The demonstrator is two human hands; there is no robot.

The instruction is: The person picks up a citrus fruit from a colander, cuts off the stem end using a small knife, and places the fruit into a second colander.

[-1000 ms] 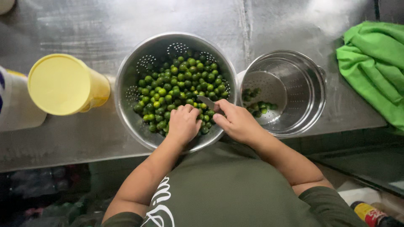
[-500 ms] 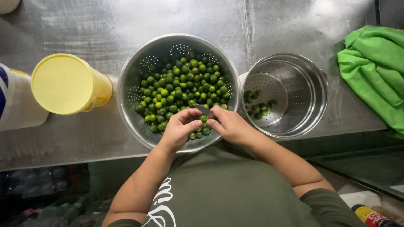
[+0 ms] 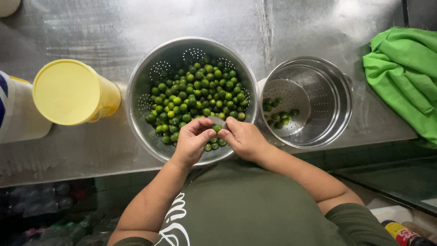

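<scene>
At the centre of the frame, over the near rim of the steel colander [image 3: 136,91], the left hand [image 3: 191,141] pinches one small green citrus fruit [image 3: 217,129] between thumb and fingertips, fingers curled close. The right hand [image 3: 243,136] is closed on a small knife [image 3: 216,120], its blade laid against that fruit. The step in hand looks like cutting the fruit; the next move would call for a short, controlled draw of the blade, clear of the left thumb. That fruit is round, glossy and deep green, like the heap of small limes [image 3: 195,98] filling the colander. A few pieces [image 3: 278,117] lie in the perforated steel pot [image 3: 337,100] at centre right. A yellow-lidded jar [image 3: 68,91] stands at left, a green cloth [image 3: 405,68] at upper right.
</scene>
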